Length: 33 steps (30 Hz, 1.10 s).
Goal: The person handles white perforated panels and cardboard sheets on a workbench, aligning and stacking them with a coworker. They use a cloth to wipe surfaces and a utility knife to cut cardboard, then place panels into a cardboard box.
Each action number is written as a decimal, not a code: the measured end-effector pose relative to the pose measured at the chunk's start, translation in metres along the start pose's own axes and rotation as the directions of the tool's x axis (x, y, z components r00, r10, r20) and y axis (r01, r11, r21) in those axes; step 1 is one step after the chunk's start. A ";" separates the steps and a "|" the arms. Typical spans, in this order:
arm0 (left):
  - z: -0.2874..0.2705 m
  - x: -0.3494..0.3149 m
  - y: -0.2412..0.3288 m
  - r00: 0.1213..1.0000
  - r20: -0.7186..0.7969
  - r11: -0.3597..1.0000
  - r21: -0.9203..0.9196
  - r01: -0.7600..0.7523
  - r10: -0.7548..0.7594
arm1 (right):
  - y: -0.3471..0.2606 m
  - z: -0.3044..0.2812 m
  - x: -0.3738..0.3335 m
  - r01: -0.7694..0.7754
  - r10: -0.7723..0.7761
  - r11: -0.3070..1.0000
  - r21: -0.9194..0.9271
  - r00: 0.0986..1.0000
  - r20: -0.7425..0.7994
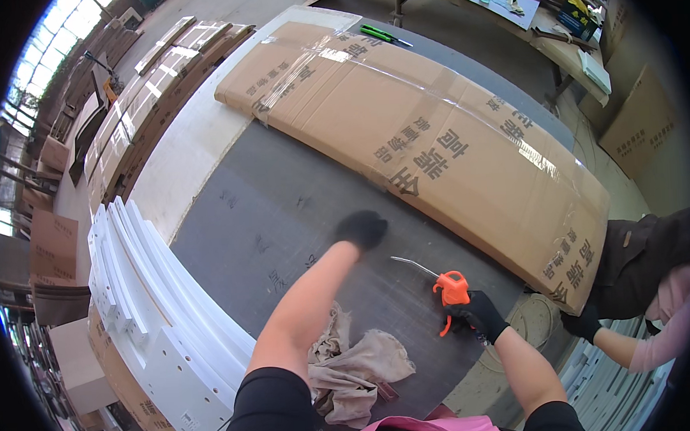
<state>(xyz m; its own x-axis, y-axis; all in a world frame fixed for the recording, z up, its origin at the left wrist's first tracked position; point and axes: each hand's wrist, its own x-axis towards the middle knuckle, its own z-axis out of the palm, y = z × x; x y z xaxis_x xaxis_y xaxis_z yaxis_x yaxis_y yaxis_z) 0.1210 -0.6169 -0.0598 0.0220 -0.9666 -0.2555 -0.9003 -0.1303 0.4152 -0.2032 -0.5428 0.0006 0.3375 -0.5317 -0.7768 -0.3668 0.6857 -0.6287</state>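
Observation:
In my right hand [481,317], gloved in black, is an orange air blow gun [452,288] with a thin bent metal nozzle pointing left over the dark tabletop [251,212]. My left hand [363,230], also in a black glove, is stretched out above the middle of that surface. Motion smears its fingers, so their pose and anything in them cannot be made out. Beyond both hands lies a long taped cardboard box [418,126] with dark printing. A crumpled greyish rag [369,370] rests on the near part of the tabletop, between my forearms.
White drilled panels [172,334] are stacked at the left. Behind them stand more taped cartons [159,85]. A green-handled cutter [382,34] lies past the box. At the right, a co-worker's gloved hand [583,324] is by the box's near end. A side table [539,41] holds a bottle.

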 end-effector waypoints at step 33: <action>-0.011 -0.013 -0.005 0.966 -0.258 0.945 -0.316 -0.086 0.002 | 0.015 -0.010 0.012 0.152 -0.155 0.978 -0.141 0.988 -0.011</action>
<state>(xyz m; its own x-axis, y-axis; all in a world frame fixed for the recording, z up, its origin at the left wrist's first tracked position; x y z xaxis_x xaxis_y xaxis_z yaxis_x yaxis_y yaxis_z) 0.1298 -0.6062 -0.0492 0.1317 -0.9911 -0.0207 -0.7155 -0.1095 0.6900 -0.2137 -0.5441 -0.0187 0.3807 -0.6370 -0.6703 -0.4299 0.5198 -0.7382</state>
